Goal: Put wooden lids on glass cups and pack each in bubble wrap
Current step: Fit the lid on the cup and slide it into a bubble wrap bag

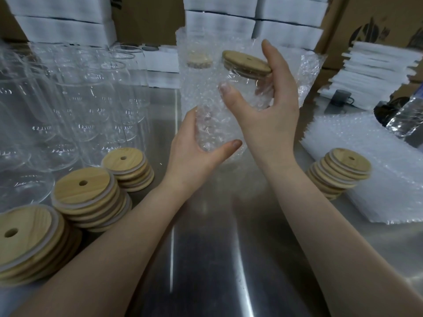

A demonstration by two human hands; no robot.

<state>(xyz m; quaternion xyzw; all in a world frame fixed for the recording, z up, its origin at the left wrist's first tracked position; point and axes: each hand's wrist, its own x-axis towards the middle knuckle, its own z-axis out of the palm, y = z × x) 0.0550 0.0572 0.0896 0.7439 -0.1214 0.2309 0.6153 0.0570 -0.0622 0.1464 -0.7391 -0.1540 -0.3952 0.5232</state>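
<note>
Glass cup (246, 88) with a wooden lid (247, 64) seated on its mouth is held tilted above the steel bench (206, 248), lid end toward the upper right. The lower part of the cup sits inside a bubble wrap sleeve (210, 120); the lid and upper rim stand clear of it, and a loose flap of the wrap rises behind the fingers.

Left hand (190, 156) grips the wrapped base, thumb curled across the front and fingers round the far side. Right hand (270, 115) grips the upper body just below the lid, thumb on the near glass, fingers curved behind, index finger raised past the lid edge.

Just behind, a second cup (196, 72) stands upright on the bench, fully enclosed in bubble wrap, its lid visible through the film.

Empty glass cups (75, 92) without lids stand in rows at the left. In front of them lie three stacks of lids (84, 186). A fourth lid stack (343, 168) rests at the right against a pile of flat bubble wrap sleeves (389, 191). White foam boxes (219, 21) and cardboard boxes (366, 19) line the back.
</note>
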